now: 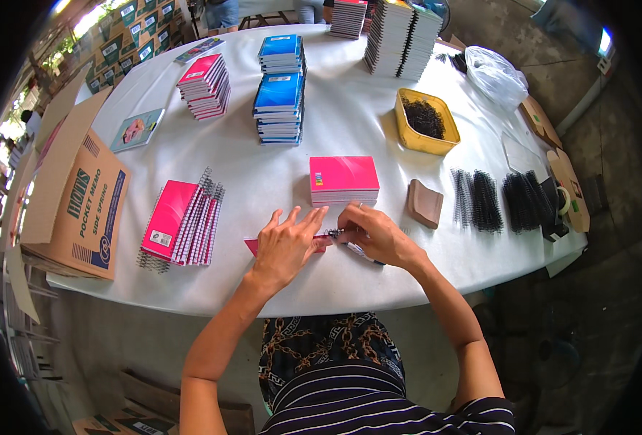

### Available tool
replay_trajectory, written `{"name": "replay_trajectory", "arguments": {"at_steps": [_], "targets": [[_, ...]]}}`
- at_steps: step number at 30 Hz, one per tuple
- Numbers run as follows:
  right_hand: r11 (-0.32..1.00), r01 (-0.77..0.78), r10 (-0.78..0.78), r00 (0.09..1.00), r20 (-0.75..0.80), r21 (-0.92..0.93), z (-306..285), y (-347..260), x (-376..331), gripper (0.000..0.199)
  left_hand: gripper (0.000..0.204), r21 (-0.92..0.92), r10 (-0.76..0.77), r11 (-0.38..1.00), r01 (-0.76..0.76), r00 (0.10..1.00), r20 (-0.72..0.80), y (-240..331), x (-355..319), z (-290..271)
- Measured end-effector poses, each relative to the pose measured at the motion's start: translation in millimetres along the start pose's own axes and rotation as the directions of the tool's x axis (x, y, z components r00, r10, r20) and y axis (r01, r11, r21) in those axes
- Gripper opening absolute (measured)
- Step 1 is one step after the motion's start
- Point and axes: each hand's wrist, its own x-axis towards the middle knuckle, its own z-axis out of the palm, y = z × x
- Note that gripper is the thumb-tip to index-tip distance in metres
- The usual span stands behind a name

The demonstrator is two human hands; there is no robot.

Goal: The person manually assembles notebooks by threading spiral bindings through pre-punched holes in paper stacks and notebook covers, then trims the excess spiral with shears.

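Observation:
A pink notebook (321, 245) lies at the near middle of the table, mostly covered by my left hand (286, 245). That hand is open, its fingers stretched out and spread over the cover. My right hand (370, 233) is closed at the notebook's right end, fingertips pinched on a black spiral coil (333, 233). Under the right palm shows part of a slim dark and silver object (361, 251), its kind hidden. Just beyond both hands sits a neat stack of pink-covered pads (343, 174). A brown curved block (424, 204) rests to the right.
Left are spiral-bound pink notebooks (169, 225) and an open cardboard box (82, 210). Farther back stand blue notebooks (277, 94), pink notebooks (203, 87) and tall stacks (402, 43). A yellow tub (448, 141) holds black coils; more coils (477, 201) lie right, near a plastic bag (493, 76).

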Motion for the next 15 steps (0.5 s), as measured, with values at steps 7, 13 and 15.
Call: {"name": "replay_trajectory", "arguments": {"at_steps": [7, 13, 15], "targets": [[0.964, 0.086, -0.108, 0.991, -0.074, -0.252, 3.8, -17.4, -0.6, 0.018, 0.073, -0.052, -0.028, 0.998, 0.028, 1.000, -0.007, 2.3, 0.2, -1.1], [0.978, -0.044, 0.059, 0.996, 0.069, -0.203, 8.3, -22.9, 0.3, 0.020, 0.066, -0.086, -0.028, 0.996, 0.031, 0.999, 0.042, 2.2, -0.6, -7.3], [0.979, -0.157, 0.167, 0.983, 0.074, -0.126, 3.6, -32.0, 1.8, 0.019, 0.060, -0.083, -0.048, 0.995, 0.057, 0.994, 0.100, 2.6, -1.1, -11.5]]}}
